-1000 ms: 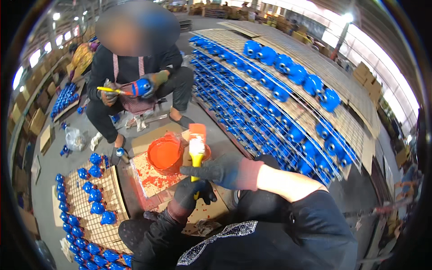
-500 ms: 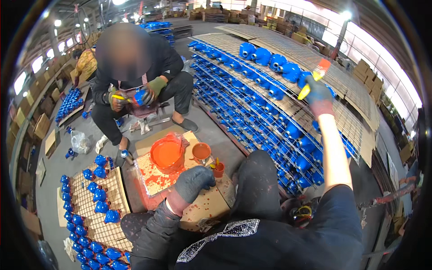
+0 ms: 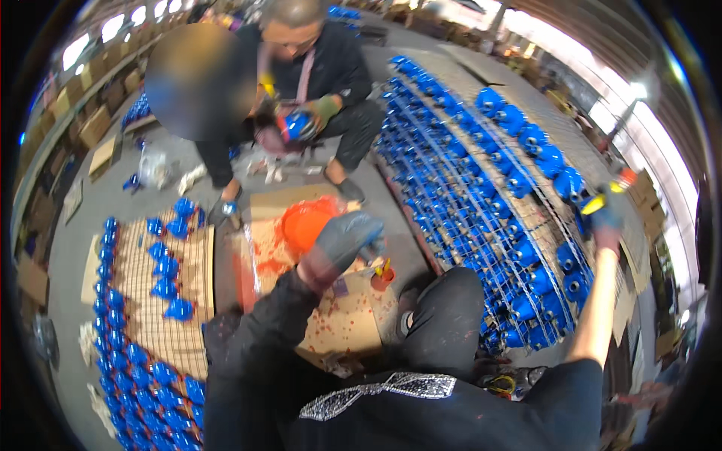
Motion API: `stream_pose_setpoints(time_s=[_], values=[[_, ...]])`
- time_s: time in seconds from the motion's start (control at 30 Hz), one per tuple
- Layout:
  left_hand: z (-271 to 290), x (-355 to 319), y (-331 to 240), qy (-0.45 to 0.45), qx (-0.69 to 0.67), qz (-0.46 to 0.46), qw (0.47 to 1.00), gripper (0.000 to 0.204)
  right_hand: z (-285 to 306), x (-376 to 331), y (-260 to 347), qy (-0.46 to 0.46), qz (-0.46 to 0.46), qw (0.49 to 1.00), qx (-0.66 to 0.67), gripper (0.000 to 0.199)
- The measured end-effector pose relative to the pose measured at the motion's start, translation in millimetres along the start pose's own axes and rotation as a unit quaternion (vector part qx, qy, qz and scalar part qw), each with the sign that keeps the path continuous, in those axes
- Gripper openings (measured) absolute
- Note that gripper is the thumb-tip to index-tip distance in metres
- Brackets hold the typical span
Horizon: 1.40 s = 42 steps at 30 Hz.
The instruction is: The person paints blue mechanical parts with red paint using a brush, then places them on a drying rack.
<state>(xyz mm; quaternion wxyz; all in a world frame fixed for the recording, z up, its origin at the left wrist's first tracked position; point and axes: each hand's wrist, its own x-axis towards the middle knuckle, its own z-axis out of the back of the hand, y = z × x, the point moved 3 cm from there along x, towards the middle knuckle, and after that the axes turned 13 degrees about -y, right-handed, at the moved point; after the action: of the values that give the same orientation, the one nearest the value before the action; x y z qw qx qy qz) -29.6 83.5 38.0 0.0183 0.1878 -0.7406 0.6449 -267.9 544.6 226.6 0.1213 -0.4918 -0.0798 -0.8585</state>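
My right hand (image 3: 605,219), in a dark glove with a reddish cuff, is closed round a paintbrush (image 3: 624,180) with a yellow handle and orange-red bristles. It is beside the end of a row of shiny blue rounded metal-looking parts (image 3: 550,161) on the rack; whether it touches one I cannot tell. My gloved left hand (image 3: 342,246) is raised over the paint board, fingers curled together, and what they hold, if anything, is hidden. Behind it stands a bucket of orange-red paint (image 3: 304,224). To its right is a small red cup (image 3: 382,281) with a yellow handle in it.
Stacked wire racks (image 3: 481,218) of blue parts rise on my right. A wire mesh (image 3: 150,316) with more blue parts lies at left. Cardboard (image 3: 346,323) spattered with paint is before my knees. Opposite, a co-worker in dark clothes (image 3: 342,71) holds a blue part (image 3: 299,125).
The whole view has shifted, so the scene sits further left and lower at the racks. My left hand now covers the mug of paint seen before. The brush stays in my right hand.
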Motion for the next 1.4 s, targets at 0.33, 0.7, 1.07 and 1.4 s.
stream_pose_setpoints(time_s=[0.33, 0.7, 1.07, 1.4], values=[[-14.9, 24.4, -12.2, 0.066, -0.053, 0.104, 0.991, 0.041, 62.1, -58.1, 235.6, 0.103, -0.029, 0.802, 0.587, 0.030], [88.6, 5.9, 13.3, -0.058, -0.574, 0.025, 0.816, 0.078, -102.1, -121.6, 427.1, 0.326, -0.027, 0.659, 0.678, 0.021], [152.1, 5.3, -26.4, -0.182, -0.452, -0.088, 0.869, 0.072, -204.1, -246.1, 486.1, 0.546, -0.003, 0.657, 0.520, 0.030], [151.1, 8.2, -11.3, -0.230, -0.558, -0.029, 0.797, 0.055, -224.4, -277.8, 481.6, 0.529, 0.112, 0.680, 0.495, 0.025]])
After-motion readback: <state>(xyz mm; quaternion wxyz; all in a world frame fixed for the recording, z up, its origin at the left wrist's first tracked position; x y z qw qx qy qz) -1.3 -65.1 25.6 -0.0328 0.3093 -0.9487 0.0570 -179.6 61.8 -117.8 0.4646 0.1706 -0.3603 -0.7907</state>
